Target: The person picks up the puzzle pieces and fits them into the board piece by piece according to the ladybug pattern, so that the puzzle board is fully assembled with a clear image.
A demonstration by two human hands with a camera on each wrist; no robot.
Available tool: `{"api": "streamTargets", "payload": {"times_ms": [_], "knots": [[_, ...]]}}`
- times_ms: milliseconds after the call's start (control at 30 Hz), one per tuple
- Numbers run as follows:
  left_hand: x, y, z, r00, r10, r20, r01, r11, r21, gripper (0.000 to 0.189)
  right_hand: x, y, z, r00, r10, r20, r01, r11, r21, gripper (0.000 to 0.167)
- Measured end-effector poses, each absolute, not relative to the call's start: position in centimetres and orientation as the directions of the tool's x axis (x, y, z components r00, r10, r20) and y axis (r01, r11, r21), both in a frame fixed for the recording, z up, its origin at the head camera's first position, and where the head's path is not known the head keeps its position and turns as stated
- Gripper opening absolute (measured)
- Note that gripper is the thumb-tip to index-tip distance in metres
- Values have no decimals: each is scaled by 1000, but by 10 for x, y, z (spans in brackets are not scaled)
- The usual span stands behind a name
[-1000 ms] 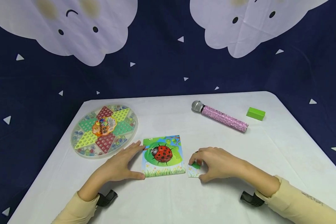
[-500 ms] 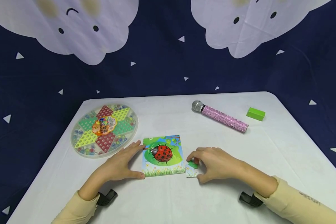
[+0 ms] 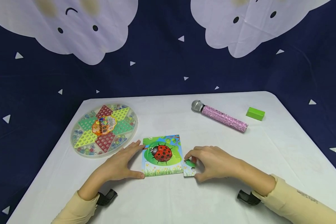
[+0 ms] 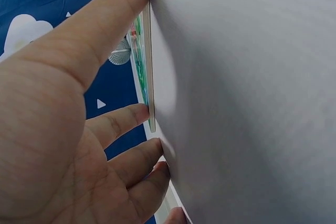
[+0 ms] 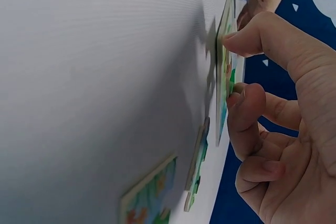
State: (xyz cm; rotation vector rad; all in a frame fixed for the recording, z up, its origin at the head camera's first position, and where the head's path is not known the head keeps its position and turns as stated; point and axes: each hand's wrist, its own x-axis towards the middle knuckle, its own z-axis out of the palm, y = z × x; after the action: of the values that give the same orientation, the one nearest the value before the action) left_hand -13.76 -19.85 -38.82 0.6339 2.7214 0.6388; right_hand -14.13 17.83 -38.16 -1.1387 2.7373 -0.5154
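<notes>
The ladybug jigsaw board [image 3: 162,155] lies flat on the white table in the head view. At its left edge rests my left hand [image 3: 117,163], thumb on the near corner and index finger farther up, fingers spread and mostly straight. My right hand [image 3: 215,161] pinches a jigsaw piece [image 3: 189,171] between thumb and fingers. This piece is pale with flowers and a green patch, and overlaps the board's lower right edge. The right wrist view shows the thumb and curled index finger [image 5: 247,103] about it. More jigsaw pieces [image 5: 149,192] lie beneath the right hand, mostly hidden from the head view.
A round Chinese checkers set [image 3: 105,130] with marbles lies at the table's left. Toward the back right are a pink glittery microphone [image 3: 224,118] and a green block [image 3: 255,114]. A dark blue cloth with clouds [image 3: 156,62] hangs behind the table [image 3: 162,202].
My right hand has moved left with the jigsaw piece, closing the gap to the board's right edge. The left hand and the board have stayed nearly still.
</notes>
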Motion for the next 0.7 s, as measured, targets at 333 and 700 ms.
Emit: {"api": "streamTargets", "payload": {"times_ms": [333, 700], "knots": [[-137, -199, -389, -866, 475, -158, 353, 803, 479, 110, -147, 164, -374, -696, -718, 19, -669, 638, -381, 54], [-138, -199, -389, -867, 472, -160, 352, 807, 475, 110, -154, 143, -365, -682, -731, 2, -679, 632, -373, 54]]}}
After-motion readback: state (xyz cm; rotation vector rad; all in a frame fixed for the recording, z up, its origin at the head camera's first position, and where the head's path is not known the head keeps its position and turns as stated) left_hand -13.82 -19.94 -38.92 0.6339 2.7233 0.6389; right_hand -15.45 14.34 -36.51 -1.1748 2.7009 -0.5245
